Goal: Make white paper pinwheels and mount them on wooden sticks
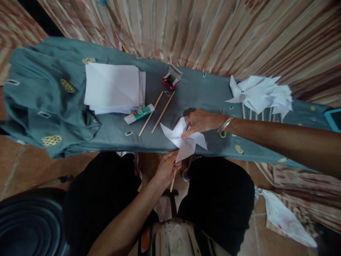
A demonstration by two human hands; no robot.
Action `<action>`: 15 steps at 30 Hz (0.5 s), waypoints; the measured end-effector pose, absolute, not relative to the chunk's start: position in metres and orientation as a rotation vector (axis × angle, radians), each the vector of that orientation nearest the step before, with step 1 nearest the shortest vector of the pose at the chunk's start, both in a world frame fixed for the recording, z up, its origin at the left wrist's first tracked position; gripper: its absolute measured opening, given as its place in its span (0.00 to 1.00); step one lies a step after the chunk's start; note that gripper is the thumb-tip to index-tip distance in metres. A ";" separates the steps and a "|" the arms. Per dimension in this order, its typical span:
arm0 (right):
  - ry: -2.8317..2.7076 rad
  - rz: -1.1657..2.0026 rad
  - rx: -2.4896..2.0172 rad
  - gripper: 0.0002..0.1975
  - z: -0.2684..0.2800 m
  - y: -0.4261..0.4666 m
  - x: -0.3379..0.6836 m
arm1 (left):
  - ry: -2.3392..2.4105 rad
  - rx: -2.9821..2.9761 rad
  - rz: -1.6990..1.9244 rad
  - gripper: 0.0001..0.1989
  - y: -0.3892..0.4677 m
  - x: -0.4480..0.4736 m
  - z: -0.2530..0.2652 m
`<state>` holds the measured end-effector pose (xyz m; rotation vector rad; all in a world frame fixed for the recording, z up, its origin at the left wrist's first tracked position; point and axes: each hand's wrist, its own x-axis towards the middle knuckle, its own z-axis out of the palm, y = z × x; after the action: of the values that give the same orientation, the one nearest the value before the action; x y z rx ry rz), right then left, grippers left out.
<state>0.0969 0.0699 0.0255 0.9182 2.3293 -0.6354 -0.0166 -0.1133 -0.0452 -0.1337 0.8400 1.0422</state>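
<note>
The white paper pinwheel (185, 146) lies right at the near edge of the cloth-covered table (213, 92), a little right of the middle of that edge, with its lowest blade reaching out over it. Its wooden stick (172, 182) slants from under the paper towards the person and slightly left, so the lower end hangs beyond the table, between the knees. The two hands meet it from opposite ends: the left hand (168, 165) is on the near side, below the paper, and the right hand (201, 122) comes over the table from the right and rests on top. The left hand is the nearer to the stick, its fingers curled and closed round the upper part just beneath the blades; the right hand is nearer to the hub, fingers bent and a tip pressed on the centre where the folds meet — whether it pinches anything there, I cannot tell. Just beyond and left of the pinwheel lie two loose sticks (163, 112), roughly parallel, pointing from the near edge towards the far one, with a glue stick (140, 113) touching the left one. A small open red box (170, 81) stands near the far edge — while a cluster of other pinwheels (259, 94) lies towards the table's right end.
</note>
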 end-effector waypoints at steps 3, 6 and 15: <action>2.324 -0.683 0.921 0.25 0.025 0.071 0.097 | 0.849 -0.139 1.040 0.12 -0.113 -0.017 -0.047; 2.308 -0.676 0.977 0.24 0.023 0.070 0.096 | 0.829 -0.139 1.056 0.15 -0.113 -0.018 -0.048; 2.273 -0.680 1.076 0.23 0.022 0.066 0.097 | 0.856 -0.138 1.027 0.17 -0.112 -0.018 -0.050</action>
<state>0.0966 0.0662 0.0216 1.0758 2.2728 -0.6797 -0.0184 -0.1121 -0.0502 -0.1376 0.8558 1.0266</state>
